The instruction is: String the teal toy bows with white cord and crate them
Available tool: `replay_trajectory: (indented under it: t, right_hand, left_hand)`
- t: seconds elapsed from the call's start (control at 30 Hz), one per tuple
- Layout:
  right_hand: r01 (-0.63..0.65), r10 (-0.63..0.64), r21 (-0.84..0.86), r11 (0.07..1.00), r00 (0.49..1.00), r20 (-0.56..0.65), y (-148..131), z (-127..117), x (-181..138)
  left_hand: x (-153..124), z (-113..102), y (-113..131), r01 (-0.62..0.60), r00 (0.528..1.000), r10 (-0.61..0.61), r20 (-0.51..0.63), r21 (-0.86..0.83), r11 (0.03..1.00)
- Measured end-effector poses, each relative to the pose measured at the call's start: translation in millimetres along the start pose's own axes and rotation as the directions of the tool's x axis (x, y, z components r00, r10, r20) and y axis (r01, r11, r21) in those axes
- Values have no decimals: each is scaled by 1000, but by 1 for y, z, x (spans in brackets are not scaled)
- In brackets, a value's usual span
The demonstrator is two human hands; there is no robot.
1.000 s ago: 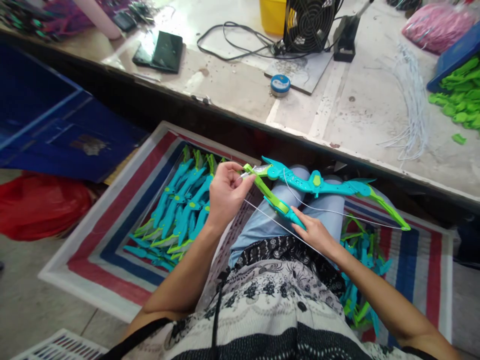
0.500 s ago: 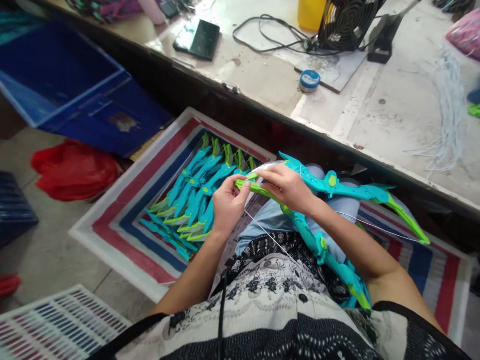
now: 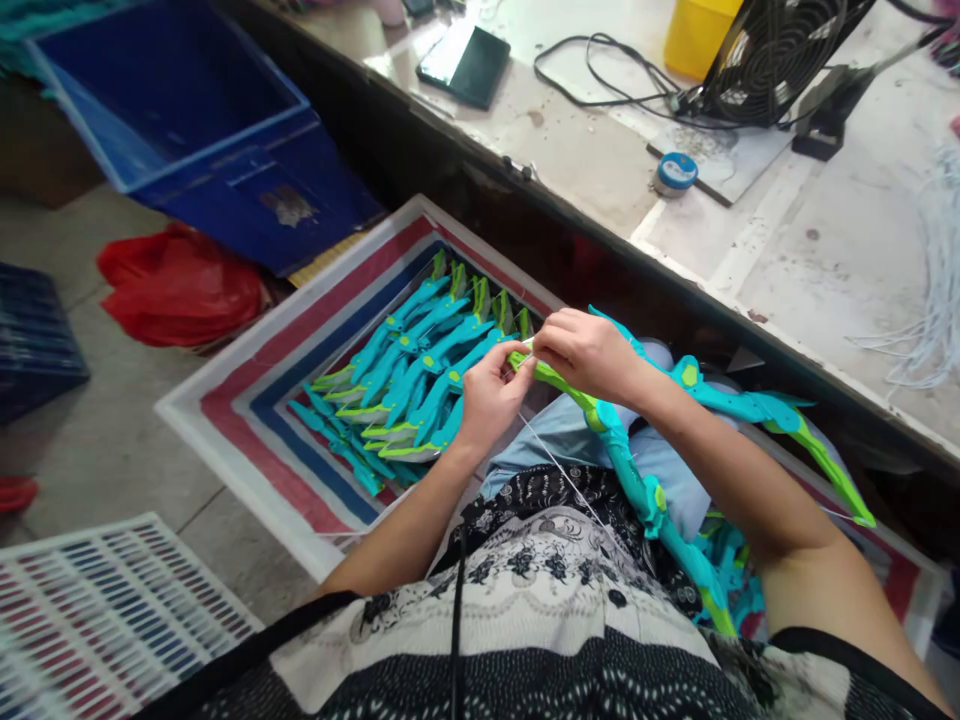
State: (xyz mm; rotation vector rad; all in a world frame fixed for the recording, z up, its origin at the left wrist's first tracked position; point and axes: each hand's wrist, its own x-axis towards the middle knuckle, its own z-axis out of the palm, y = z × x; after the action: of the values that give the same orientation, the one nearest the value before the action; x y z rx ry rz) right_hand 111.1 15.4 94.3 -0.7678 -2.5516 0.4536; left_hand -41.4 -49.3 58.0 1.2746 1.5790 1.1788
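A turquoise toy bow (image 3: pixel 639 482) with lime-green ends lies across my lap. My left hand (image 3: pixel 491 398) pinches its green tip between thumb and fingers. Right at that tip, my right hand (image 3: pixel 587 352) is closed, its fingertips on a bit of white string; the exact grip is partly hidden. More of the string (image 3: pixel 561 462) runs from the tip down over my shirt. Beyond my right forearm, a second toy bow (image 3: pixel 739 398) rests over my knees, partly covered by the arm.
On my left a striped basket (image 3: pixel 247 420) holds several similar bows (image 3: pixel 424 345). Past it stand a blue bin (image 3: pixel 300 200) and a red bag (image 3: pixel 176 290). The workbench (image 3: pixel 600 190) ahead carries a fan (image 3: pixel 772 65), a cable, a small blue-lidded tin (image 3: pixel 676 173) and white strings (image 3: pixel 941 270).
The view has shifted, so the scene sits further right. My right hand's fingers have drawn in at the bow's tip, closing on the string there. My left hand keeps hold of the tip.
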Motion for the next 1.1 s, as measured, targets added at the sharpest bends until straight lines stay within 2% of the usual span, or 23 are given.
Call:
replay_trajectory:
  t: [0.13, 0.2, 0.23, 0.3, 0.33, 0.37, 0.4, 0.47, 0.53, 0.57, 0.63, 0.7, 0.77, 0.83, 0.93, 1.0, 1.1]
  right_hand:
    - [-128, 126, -42, 991, 991, -39, 17, -13, 0]
    - [-249, 244, -8, 969, 956, -160, 37, -26, -2]
    - [-313, 311, 33, 949, 914, -260, 46, -32, -3]
    - [-402, 436, 177, 898, 762, -479, 57, -39, -3]
    - [-405, 478, 259, 877, 683, -552, 55, -38, -2]
    - [-377, 493, 319, 870, 644, -585, 48, -34, -2]
    - [-331, 482, 353, 875, 652, -586, 37, -26, -1]
    - [-223, 399, 369, 902, 756, -518, 10, 0, -2]
    - [-197, 370, 386, 901, 813, -450, -13, 30, -5]
    - [-217, 391, 398, 891, 813, -432, -20, 43, -6]
    - [-285, 472, 436, 854, 777, -416, -25, 64, -9]
    - [-324, 539, 488, 810, 738, -405, -22, 74, -9]
    - [-318, 579, 557, 767, 716, -390, -20, 77, -6]
    - [-289, 598, 608, 739, 696, -396, -20, 75, -1]
    - [-273, 616, 623, 733, 655, -438, -23, 72, 5]
    - [-274, 618, 617, 738, 643, -453, -24, 71, 6]
    - [-260, 600, 605, 752, 649, -468, -23, 70, 4]
  left_hand:
    - [1, 9, -15, -150, 988, 147, -36, -85, 985]
    - [1, 14, -21, -247, 968, 238, -74, -148, 958]
    - [1, 16, -22, -281, 959, 272, -75, -166, 945]
    - [4, 18, -19, -313, 950, 312, -29, -160, 936]
    - [6, 19, -16, -302, 952, 307, 14, -149, 942]
    - [9, 18, -12, -262, 961, 273, 52, -161, 952]
    - [13, 17, -7, -186, 975, 207, 84, -206, 961]
    - [21, 12, 2, 24, 990, 29, 141, -356, 934]
    - [28, 5, 8, 168, 981, -100, 169, -452, 876]
    - [31, 0, 9, 178, 981, -123, 149, -443, 879]
    - [34, -10, 11, 102, 994, -83, 75, -302, 948]
    - [32, -17, 12, 15, 999, -12, 31, -93, 996]
    - [28, -18, 15, -15, 1000, 15, 12, 15, 1000]
    - [24, -15, 17, 14, 1000, -15, -14, -62, 998]
    - [24, -6, 20, 97, 993, -111, -29, -304, 948]
    - [27, -5, 22, 149, 987, -163, -5, -380, 913]
    - [34, -10, 24, 227, 974, -206, 96, -406, 885]
